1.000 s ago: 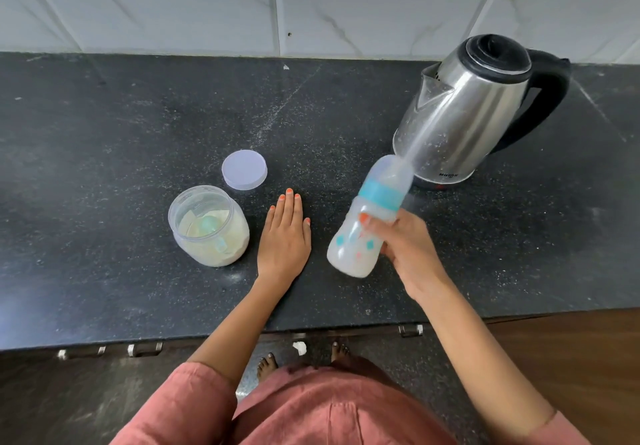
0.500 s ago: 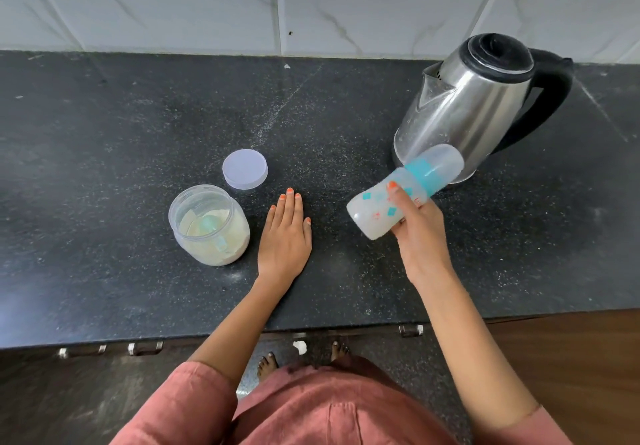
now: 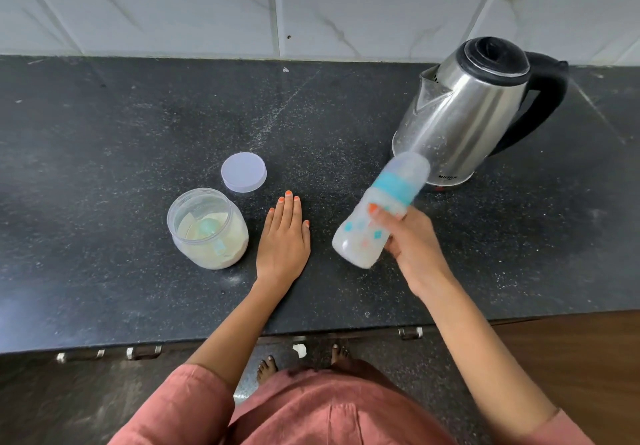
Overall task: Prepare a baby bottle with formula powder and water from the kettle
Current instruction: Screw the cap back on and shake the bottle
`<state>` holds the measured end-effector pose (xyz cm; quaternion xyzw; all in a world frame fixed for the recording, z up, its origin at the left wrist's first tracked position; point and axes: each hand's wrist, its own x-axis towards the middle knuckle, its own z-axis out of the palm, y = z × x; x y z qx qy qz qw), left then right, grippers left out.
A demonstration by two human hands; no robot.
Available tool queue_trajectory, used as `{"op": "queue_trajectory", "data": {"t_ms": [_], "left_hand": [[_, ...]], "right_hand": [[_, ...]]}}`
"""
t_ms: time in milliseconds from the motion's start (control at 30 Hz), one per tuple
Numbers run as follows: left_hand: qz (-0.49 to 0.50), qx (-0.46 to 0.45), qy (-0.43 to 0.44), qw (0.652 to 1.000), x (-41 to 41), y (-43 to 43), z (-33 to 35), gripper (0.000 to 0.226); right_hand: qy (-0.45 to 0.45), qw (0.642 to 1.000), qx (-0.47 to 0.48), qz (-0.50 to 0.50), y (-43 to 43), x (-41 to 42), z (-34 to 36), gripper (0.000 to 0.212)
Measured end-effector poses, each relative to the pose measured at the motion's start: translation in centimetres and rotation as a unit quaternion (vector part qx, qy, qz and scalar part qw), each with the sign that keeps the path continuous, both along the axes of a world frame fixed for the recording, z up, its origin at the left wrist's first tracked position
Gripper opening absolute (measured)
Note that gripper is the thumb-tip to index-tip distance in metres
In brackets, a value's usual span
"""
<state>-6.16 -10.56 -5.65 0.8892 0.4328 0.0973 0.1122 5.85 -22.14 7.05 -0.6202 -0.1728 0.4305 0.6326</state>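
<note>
Head view: the right hand [image 3: 412, 240] has its grip closed round the lower body of a translucent plastic baby bottle [image 3: 375, 219] with a teal collar and clear cap. It holds the bottle tilted above the black speckled stone table [image 3: 104, 133], in front of the steel kettle [image 3: 467, 115] with its black handle. The left hand [image 3: 284, 240] lies flat on the table, fingers straight, holding nothing, beside the open clear plastic jar [image 3: 207, 230] of pale formula powder. The jar's round lilac lid [image 3: 244, 172] sits just behind it.

The bottle is blurred, so the step is probably shaking to mix. This is done well with the collar tight, a firm wrist and the bottle kept clear of the kettle.

There is small print near the kettle's base, too blurred to read.
</note>
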Motion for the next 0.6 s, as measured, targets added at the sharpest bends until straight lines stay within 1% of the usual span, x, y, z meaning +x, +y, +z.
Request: {"op": "queue_trajectory", "data": {"t_ms": [33,67,100,167,233,267,300,333,400,433,467,500,600], "left_hand": [[0.001,-0.001,0.001,1.000,0.0,0.0,0.0,0.067],[0.001,-0.003,0.003,1.000,0.0,0.0,0.0,0.067],[0.001,-0.006,0.004,1.000,0.0,0.0,0.1,0.067],[0.002,-0.010,0.002,1.000,-0.1,0.0,0.1,0.067],[0.004,-0.012,0.002,1.000,0.0,0.0,0.2,0.065],[0.004,-0.013,0.003,1.000,0.0,0.0,0.2,0.064],[0.004,-0.016,0.004,1.000,0.0,0.1,0.2,0.064],[0.004,-0.017,0.005,1.000,0.0,0.1,0.2,0.063],[0.003,-0.015,0.006,1.000,0.0,0.1,0.1,0.064],[0.002,-0.013,0.008,1.000,0.0,0.1,0.0,0.065],[0.001,-0.012,0.008,1.000,0.0,0.0,0.0,0.066],[0.002,-0.011,0.005,1.000,0.0,0.0,-0.1,0.067],[0.002,-0.006,0.002,1.000,0.0,0.1,-0.1,0.066]], "right_hand": [[-0.031,0.998,-0.030,0.047,-0.3,-0.3,0.0,0.016],[-0.046,0.996,-0.045,0.069,-0.4,-0.2,0.1,0.017],[-0.045,0.996,-0.038,0.063,-0.3,0.0,0.3,0.017],[0.014,1.000,0.010,-0.011,0.3,0.7,0.5,0.014],[0.083,0.988,0.060,-0.116,1.1,1.2,0.3,0.010],[0.089,0.983,0.069,-0.145,1.4,0.9,0.0,0.009],[0.069,0.985,0.059,-0.145,1.4,0.5,-0.5,0.011],[0.031,0.993,0.031,-0.114,1.2,-0.1,-0.9,0.013],[-0.052,0.998,-0.029,0.004,0.4,-1.3,-1.2,0.017],[-0.074,0.995,-0.044,0.043,0.1,-1.6,-1.3,0.018],[-0.076,0.995,-0.045,0.048,0.0,-1.5,-1.3,0.018],[-0.064,0.997,-0.036,0.026,0.2,-1.1,-1.2,0.017],[0.017,0.994,0.016,-0.107,1.1,0.3,-0.9,0.019]]}}
